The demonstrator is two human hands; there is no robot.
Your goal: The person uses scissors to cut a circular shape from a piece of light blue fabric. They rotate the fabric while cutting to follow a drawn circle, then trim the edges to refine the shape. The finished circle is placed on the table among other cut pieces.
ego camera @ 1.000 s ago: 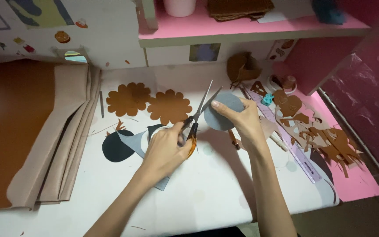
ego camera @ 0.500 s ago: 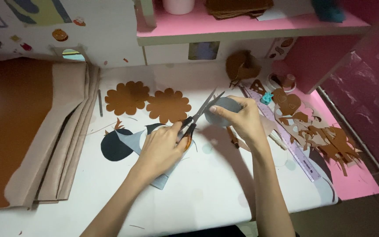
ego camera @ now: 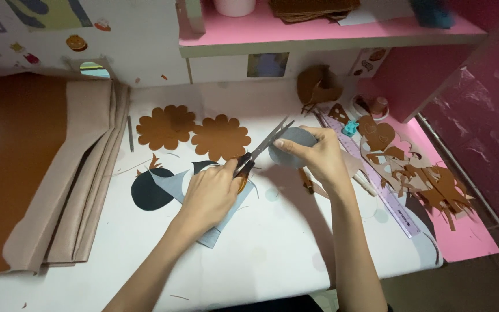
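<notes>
Left hand (ego camera: pixel 212 193) clenched through the handles of orange-handled scissors (ego camera: pixel 259 149), blades parted and pointing up and to the right. Right hand (ego camera: pixel 317 155) pinching a rounded grey cutout (ego camera: pixel 287 151) in its fingers (ego camera: pixel 287 144), held just above the tabletop (ego camera: pixel 272 254), blade tips touching its left edge. Under the left hand, a grey sheet (ego camera: pixel 220 222) and a black rounded piece (ego camera: pixel 148 190) lying flat. Just behind the scissors, two brown flower-shaped cutouts (ego camera: pixel 194 132) side by side. Far left, folded beige and brown fabric (ego camera: pixel 36 173) stacked thick. To the right, a purple ruler (ego camera: pixel 376 185) lying aslant beside a heap of brown scraps (ego camera: pixel 417 173), crowding that edge. Above, a pink shelf (ego camera: pixel 319 34) overhanging the back of the tabletop.
</notes>
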